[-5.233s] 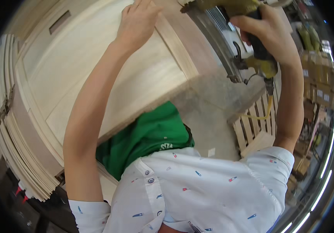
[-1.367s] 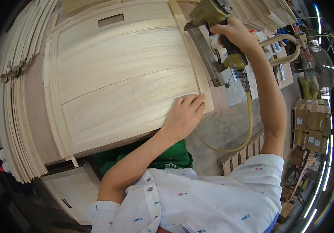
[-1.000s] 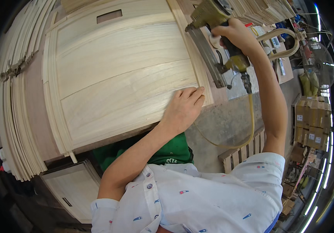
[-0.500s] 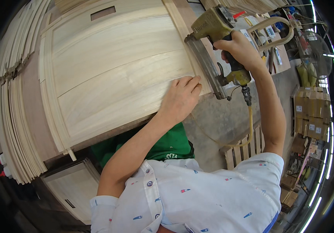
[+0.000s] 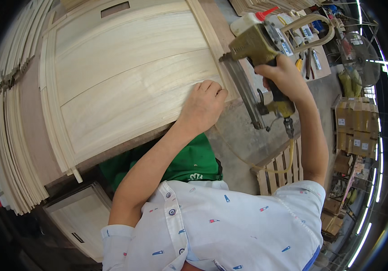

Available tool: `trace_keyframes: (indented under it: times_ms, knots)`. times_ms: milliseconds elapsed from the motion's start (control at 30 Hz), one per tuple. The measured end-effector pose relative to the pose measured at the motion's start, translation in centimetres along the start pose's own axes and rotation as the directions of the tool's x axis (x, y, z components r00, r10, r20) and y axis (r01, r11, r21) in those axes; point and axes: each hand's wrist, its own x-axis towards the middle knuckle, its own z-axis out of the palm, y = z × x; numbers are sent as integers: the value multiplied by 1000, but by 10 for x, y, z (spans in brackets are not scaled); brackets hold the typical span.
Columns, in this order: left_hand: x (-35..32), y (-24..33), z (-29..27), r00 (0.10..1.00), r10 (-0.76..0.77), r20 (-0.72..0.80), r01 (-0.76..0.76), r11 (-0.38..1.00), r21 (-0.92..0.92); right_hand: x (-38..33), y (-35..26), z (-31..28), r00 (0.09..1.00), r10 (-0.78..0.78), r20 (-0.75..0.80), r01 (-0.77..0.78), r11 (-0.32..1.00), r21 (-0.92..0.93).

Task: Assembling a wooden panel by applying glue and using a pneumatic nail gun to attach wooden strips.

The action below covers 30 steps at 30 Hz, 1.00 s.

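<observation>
My right hand (image 5: 284, 80) is wrapped round the grip of an olive-green air nail gun (image 5: 255, 47). The gun is raised just off the right edge of a pale wooden panel (image 5: 126, 67), its long magazine slanting down. A hose runs from its lower end. On the panel's near right corner rests my left hand (image 5: 202, 106), fingers curled down by the edge strip (image 5: 212, 43); whatever lies under the fingertips is hidden. The panel is framed with thin wooden strips and has a rectangular slot (image 5: 115, 9) near its far end.
Stacked thin wooden strips (image 5: 16, 158) stand on the left. Beyond the gun are a white glue bottle (image 5: 246, 22) with a red tip and a bent wooden loop (image 5: 322, 40). A slatted pallet (image 5: 279, 169), cardboard boxes (image 5: 358, 117) and a fan (image 5: 361, 58) lie to the right.
My left hand's fingers have drawn in from lying flatter along the corner. The nail gun has shifted slightly right and lower, uncovering the glue bottle behind it. The view has shifted slightly.
</observation>
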Motion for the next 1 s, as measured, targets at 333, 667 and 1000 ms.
trace_keyframes:
  times_ms: [333, 667, 1000]
  knots:
    - [-3, -1, -8, 999, -16, 45, 16, 1000, -8, -27, 15, 7, 997, 72, 32, -75, 995, 70]
    - [-86, -4, -113, 971, -241, -2, 238, 958, 158, 2, 83, -37, 975, 140, -174, -74, 937, 341]
    - [-81, -8, -122, 961, -267, 76, 256, 958, 130, -36, 42, -16, 987, 121, -101, -79, 935, 345]
